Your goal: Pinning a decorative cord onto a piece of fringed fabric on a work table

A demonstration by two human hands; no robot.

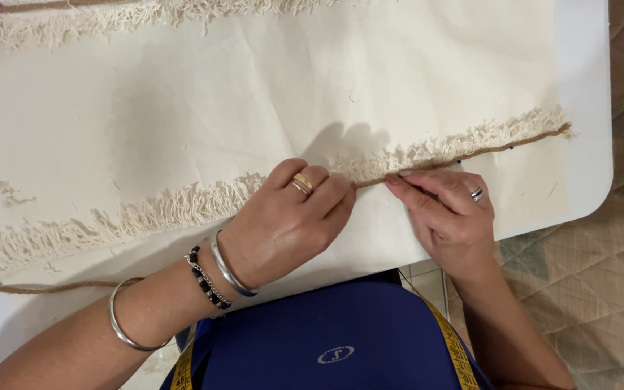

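A cream cloth lies spread over a white table. A fringed cream edge runs across it from lower left to upper right, with a brown jute cord laid along it. My left hand, wearing gold rings and bracelets, presses its curled fingers down on the fringe near the middle. My right hand, with a silver ring, pinches the cord and fringe edge just to the right of the left hand. Small blue pin heads show along the cord.
A second fringed edge runs along the top of the cloth. More brown cord trails at the lower left. A yellow measuring tape hangs over my blue shirt. A quilted beige cover lies to the right.
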